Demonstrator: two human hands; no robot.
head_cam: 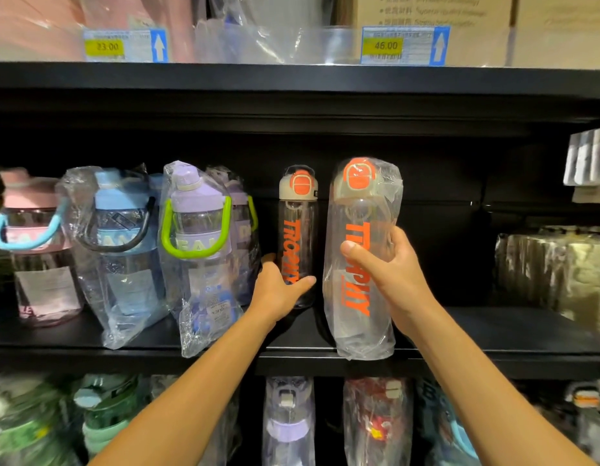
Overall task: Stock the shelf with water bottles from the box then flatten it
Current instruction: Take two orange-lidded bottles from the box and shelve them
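Two clear water bottles with orange lettering and orange-and-grey lids are at the middle of the black shelf (pixel 493 331). The unwrapped bottle (pixel 297 230) stands upright further back, and my left hand (pixel 278 289) grips its lower part. The second bottle (pixel 359 264) is wrapped in a clear plastic bag and sits at the shelf's front edge. My right hand (pixel 389 274) holds it around the middle. The box is out of view.
Left of the two bottles stand bagged wide bottles with loop handles: purple (pixel 201 250), blue (pixel 123 243), pink (pixel 32 243). Shiny packs (pixel 557 274) fill the shelf's right end. Bare shelf lies between them and my right hand. More bottles sit on the shelf below; price tags hang above.
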